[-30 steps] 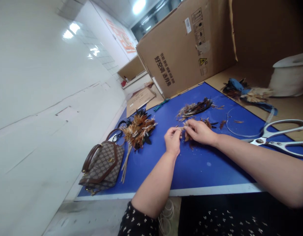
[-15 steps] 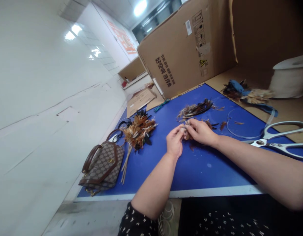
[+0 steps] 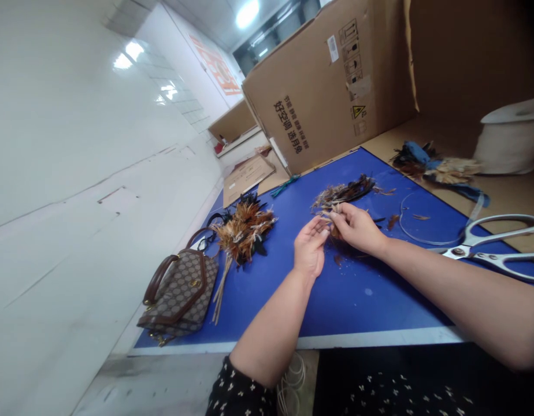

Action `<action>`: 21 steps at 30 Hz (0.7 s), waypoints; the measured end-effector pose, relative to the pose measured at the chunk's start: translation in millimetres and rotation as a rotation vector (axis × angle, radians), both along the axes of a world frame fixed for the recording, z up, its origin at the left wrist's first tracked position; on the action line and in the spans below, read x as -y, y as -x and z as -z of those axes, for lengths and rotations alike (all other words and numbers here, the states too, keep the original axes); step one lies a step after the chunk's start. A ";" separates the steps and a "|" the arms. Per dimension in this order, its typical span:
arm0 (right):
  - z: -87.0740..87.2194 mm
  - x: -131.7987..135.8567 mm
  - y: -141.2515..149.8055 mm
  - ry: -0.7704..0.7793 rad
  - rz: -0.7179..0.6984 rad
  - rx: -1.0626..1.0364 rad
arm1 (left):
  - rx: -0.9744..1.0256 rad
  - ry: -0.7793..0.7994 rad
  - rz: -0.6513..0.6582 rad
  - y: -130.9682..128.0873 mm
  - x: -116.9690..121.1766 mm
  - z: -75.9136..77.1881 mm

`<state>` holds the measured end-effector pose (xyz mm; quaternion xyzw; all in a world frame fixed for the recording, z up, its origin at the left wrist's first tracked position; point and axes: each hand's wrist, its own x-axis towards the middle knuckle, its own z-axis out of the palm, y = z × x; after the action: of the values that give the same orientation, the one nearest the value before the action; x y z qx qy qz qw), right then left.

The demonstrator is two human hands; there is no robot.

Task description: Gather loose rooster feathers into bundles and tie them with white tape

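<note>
My left hand point(image 3: 310, 249) is turned palm up over the blue tabletop point(image 3: 267, 300), its fingers slightly apart, close to the right fingertips. Nothing plainly shows in its grasp. In a pinch, my right hand point(image 3: 358, 229) holds what looks like a small brown feather point(image 3: 335, 231), mostly hidden by the fingers. Just beyond the hands lies a pile of loose brown and black feathers point(image 3: 345, 190). To the left, a bunch of orange-brown and black feathers point(image 3: 243, 231) on pale stems rests on the table.
A patterned handbag point(image 3: 180, 294) sits at the table's left edge. Large scissors point(image 3: 462, 249) lie right, beside the right forearm. Behind them are a blue-tied feather bundle point(image 3: 436, 164) and a white spool point(image 3: 510, 138). A big cardboard box point(image 3: 327, 92) stands at the back.
The left fingers have loosened from a pinch and spread a little. My right hand has shifted slightly up and away, its fingers lifting. The things lying on the table stay put.
</note>
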<state>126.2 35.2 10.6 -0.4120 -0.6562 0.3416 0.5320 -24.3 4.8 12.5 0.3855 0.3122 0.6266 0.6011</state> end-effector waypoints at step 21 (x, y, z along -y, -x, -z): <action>-2.5 5.7 2.8 0.023 -0.095 0.005 | -0.162 0.035 -0.110 0.9 1.2 2.6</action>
<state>123.4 29.6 13.1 -0.3876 -0.6723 0.3730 0.5086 -25.1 3.7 9.9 0.4068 0.3914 0.6197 0.5452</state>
